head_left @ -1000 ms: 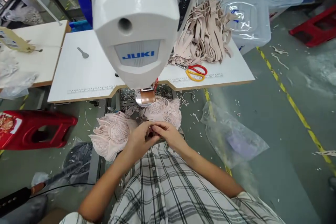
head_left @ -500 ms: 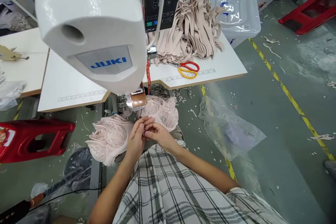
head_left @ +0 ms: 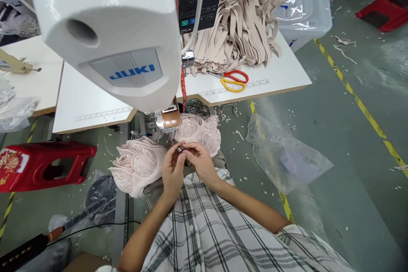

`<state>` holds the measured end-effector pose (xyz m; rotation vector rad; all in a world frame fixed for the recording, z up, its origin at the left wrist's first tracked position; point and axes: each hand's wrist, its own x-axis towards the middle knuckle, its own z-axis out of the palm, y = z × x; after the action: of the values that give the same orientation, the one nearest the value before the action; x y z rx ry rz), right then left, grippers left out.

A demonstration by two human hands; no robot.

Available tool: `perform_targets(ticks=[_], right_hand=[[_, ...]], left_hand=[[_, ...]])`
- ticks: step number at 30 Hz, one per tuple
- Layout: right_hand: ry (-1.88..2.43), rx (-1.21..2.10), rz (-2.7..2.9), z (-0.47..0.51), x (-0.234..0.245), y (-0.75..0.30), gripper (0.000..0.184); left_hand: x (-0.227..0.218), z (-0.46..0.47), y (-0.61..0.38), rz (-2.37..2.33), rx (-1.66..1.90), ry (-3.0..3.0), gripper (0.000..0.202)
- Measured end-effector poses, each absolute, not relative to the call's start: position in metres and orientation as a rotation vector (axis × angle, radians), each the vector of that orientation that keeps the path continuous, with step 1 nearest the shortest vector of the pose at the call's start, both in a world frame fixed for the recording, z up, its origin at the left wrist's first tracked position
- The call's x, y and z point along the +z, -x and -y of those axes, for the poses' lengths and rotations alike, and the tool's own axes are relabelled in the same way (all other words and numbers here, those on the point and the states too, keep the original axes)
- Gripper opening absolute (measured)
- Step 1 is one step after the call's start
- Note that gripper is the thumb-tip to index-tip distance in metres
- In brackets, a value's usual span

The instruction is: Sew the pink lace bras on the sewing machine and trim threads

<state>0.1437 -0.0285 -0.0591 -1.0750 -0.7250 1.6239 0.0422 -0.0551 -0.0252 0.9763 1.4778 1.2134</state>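
Between my fingertips is a small shiny metal bobbin case [head_left: 180, 149], partly covered by the fingers. My left hand [head_left: 172, 172] pinches it from the left, with the thumb on the near side. From the right, my right hand [head_left: 201, 163] closes its thumb and fingers on the same piece. Just beyond my hands a pale pink lace bra [head_left: 200, 131] lies across my lap, below the sewing machine head [head_left: 111, 46]. More pink lace bras [head_left: 140, 163] are stacked left of my left hand.
Scissors [head_left: 234, 80] with red and yellow handles lie on the white machine table [head_left: 280, 78], beside a heap of beige straps [head_left: 239, 25]. A control panel [head_left: 199, 4] stands behind. Red stools [head_left: 47, 165], a plastic bag [head_left: 287, 153] and lidded clear bins [head_left: 296, 4] are around.
My hands have turned and parted slightly at the fingertips, so the bobbin case now shows its metal end. The view has shifted a little; the bras stay in place.
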Motion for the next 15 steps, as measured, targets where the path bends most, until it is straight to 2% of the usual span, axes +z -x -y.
perform_targets(ticks=[3,7,11,13,15], right_hand=[[1.156,1.394,1.064,0.025,-0.062,-0.153,0.013],[1.174,1.109,1.594,0.012,-0.062,-0.174,0.020],[1.136,0.897,1.871,-0.010,-0.058,-0.185,0.025],[1.106,0.869,1.930,-0.024,-0.057,-0.185,0.024],[1.098,1.097,1.935,-0.036,-0.059,-0.185,0.019]], left_hand=[[-0.027,0.053,-0.038,-1.532,1.160,-0.980,0.035],[-0.027,0.043,-0.029,-1.579,1.014,-1.080,0.037],[-0.022,0.038,-0.027,-1.476,1.033,-1.022,0.032],[-0.019,0.037,-0.028,-1.362,1.022,-1.002,0.024],[-0.015,0.036,-0.025,-1.256,0.990,-0.996,0.018]])
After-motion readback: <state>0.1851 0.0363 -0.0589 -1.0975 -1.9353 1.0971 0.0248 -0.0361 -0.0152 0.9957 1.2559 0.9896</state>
